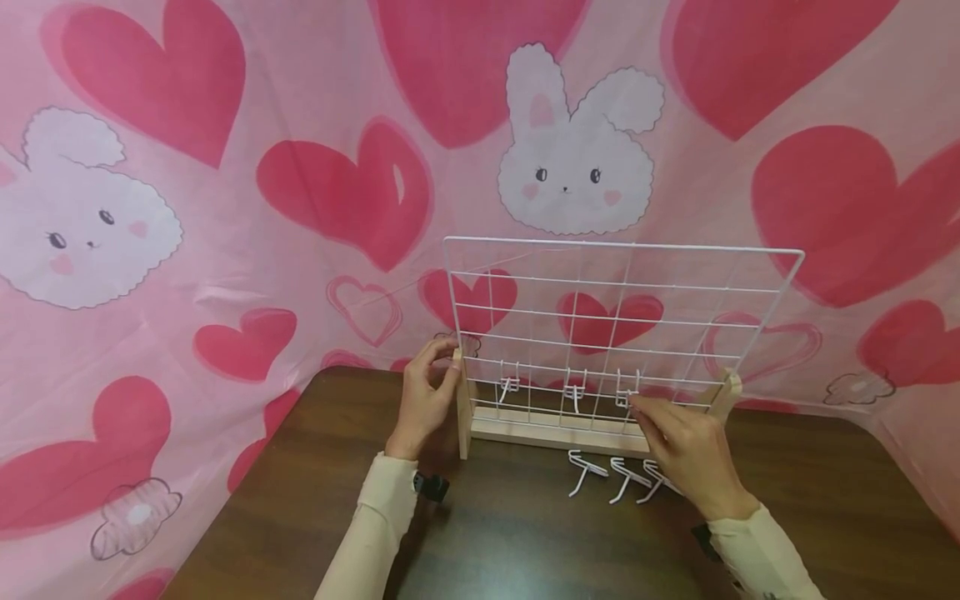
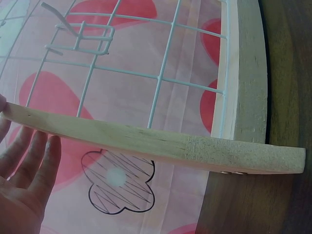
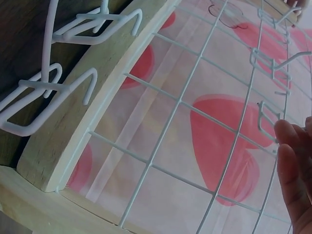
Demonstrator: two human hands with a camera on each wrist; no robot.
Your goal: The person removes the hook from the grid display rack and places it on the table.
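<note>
One dark brown wooden table (image 1: pixel 495 546), white wire grid (image 1: pixel 622 244) standing in a pale wooden stand (image 1: pixel 555 430) on top. Left hand (image 1: pixel 422 404) pinches its left post, right hand (image 1: pixel 693 454) pinches the rightmost white wire hook (image 1: pixel 624 399) hung low on the grid

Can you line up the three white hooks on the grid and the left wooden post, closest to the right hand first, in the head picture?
1. Right white wire hook, pinched by the right hand.
2. Middle white wire hook, just left of that.
3. Left white wire hook, farther left.
4. Pale, upright wooden post, at the left end.
</note>
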